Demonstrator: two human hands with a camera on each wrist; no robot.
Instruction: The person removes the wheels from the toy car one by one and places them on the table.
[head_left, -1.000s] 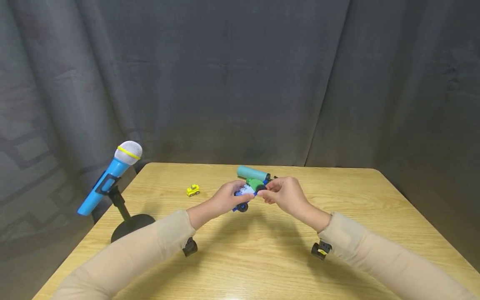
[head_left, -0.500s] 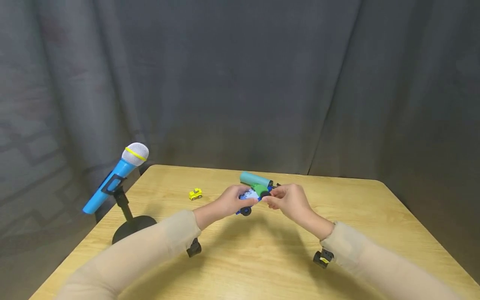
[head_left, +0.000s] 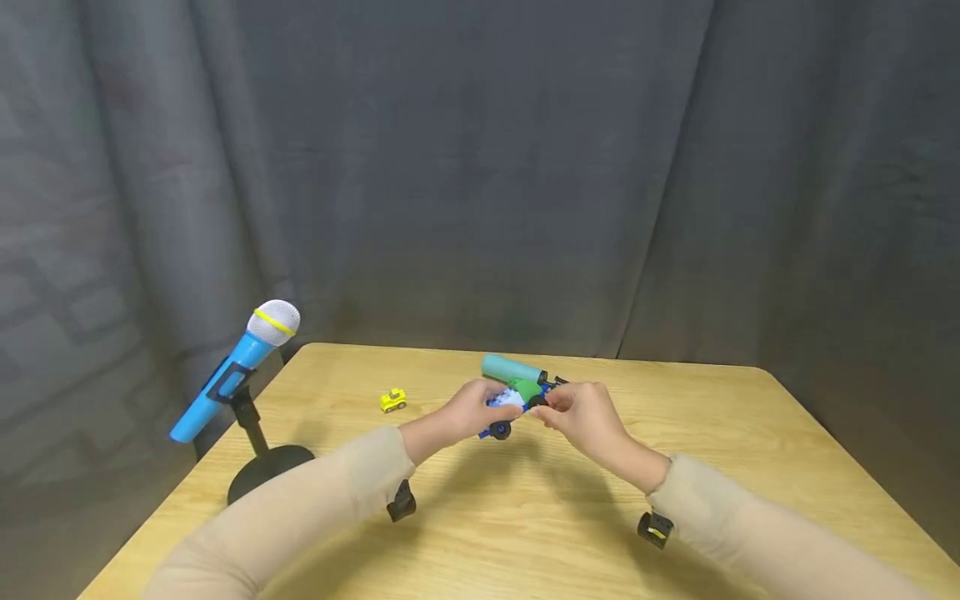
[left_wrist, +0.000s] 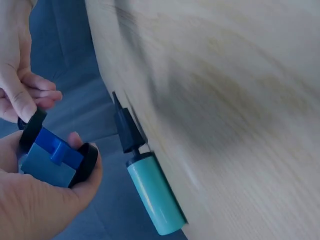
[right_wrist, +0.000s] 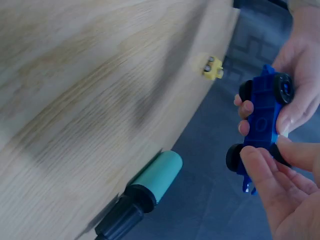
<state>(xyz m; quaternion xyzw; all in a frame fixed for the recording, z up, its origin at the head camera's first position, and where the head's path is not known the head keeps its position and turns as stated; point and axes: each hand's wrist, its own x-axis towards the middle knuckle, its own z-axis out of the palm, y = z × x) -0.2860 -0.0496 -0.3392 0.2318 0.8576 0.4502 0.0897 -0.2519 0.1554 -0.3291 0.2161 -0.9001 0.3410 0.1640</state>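
Above the table, my left hand (head_left: 471,410) grips a toy car (head_left: 507,398) around its sides. The car has a blue chassis, a pale body, a green part on top and black wheels. My right hand (head_left: 592,427) pinches a black wheel (head_left: 537,402) at the car's right end, thumb and fingers on it. From the right wrist, the blue underside (right_wrist: 262,112) shows with its wheels, tilted toward that camera. In the left wrist view, one end of the blue chassis (left_wrist: 57,152) shows between two wheels.
Just behind the hands lies a teal hand pump (head_left: 513,368) with a black nozzle. A small yellow toy vehicle (head_left: 393,401) stands to its left. At the table's left side, a blue toy microphone (head_left: 228,385) leans in a black stand (head_left: 272,468). A dark curtain (head_left: 480,183) hangs behind.
The head view has shifted, so the table and things on it sit lower in the picture. Both hands keep their hold on the toy car, with little other change.
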